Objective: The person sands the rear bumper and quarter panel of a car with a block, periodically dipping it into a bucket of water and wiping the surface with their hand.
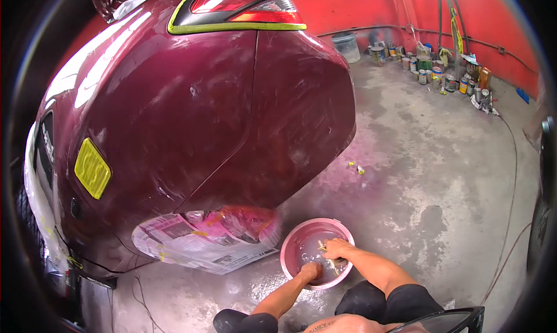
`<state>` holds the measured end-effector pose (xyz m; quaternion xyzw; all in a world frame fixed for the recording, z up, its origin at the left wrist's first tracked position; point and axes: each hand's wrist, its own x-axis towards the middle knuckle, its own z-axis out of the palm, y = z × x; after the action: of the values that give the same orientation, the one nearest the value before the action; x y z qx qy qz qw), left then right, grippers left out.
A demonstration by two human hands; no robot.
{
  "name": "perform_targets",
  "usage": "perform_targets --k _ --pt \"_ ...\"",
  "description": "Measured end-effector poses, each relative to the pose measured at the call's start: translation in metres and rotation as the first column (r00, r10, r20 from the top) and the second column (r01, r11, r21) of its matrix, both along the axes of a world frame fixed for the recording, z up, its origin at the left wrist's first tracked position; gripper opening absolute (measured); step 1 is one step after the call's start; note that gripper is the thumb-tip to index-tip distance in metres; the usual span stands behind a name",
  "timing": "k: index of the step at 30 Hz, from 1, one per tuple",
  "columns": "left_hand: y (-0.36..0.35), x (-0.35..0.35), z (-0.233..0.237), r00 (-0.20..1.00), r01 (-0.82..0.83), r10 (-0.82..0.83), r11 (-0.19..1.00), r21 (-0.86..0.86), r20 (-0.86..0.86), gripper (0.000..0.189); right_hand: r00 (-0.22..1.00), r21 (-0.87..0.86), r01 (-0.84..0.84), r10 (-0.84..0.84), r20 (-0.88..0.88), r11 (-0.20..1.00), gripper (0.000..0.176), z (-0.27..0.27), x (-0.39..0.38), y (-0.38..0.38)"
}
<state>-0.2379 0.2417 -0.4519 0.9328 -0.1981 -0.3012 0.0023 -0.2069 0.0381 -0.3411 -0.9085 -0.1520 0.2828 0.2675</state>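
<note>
A pink basin [288,247] with water in it stands on the floor in front of me. My left hand [312,270] reaches over the near rim and dips into the basin; its fingertips are hidden at the water. On the right side of the basin, my right hand [335,248] has its fingers closed on a small pale yellow piece [322,246] whose kind I cannot make out. More pale yellow shows below that hand. Close by at the left is a dark red car body [191,112], with newspaper [203,246] covering its wheel.
Yellow tape borders the tail light [243,8] and covers a small panel [93,169]. Several paint cans [436,72] and a grey bucket [347,47] stand by the red wall. A hose [514,159] runs along the floor at the right. Small yellow scraps [361,170] lie on the concrete.
</note>
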Motion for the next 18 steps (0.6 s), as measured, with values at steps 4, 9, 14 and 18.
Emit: perform_targets --k 4,9,14,18 --pt "0.008 -0.007 0.128 0.967 0.206 -0.175 0.965 -0.165 0.184 0.027 0.997 0.101 0.077 -0.076 -0.017 0.992 0.063 -0.005 0.003 0.001" --pt "0.002 0.066 0.337 0.452 0.553 -0.204 0.828 -0.093 0.868 0.034 0.992 0.13 -0.044 0.029 0.12 0.991 0.052 -0.024 0.002 0.001" --pt "-0.078 0.152 0.531 -0.096 0.26 -0.396 0.876 0.406 0.913 0.072 0.958 0.201 -0.035 -0.025 0.285 0.979 0.041 -0.053 0.008 0.006" --pt "-0.124 0.206 0.553 -0.222 0.23 -0.325 0.899 0.373 0.919 0.076 0.925 0.161 -0.15 0.08 0.372 0.975 0.032 -0.052 0.005 0.003"
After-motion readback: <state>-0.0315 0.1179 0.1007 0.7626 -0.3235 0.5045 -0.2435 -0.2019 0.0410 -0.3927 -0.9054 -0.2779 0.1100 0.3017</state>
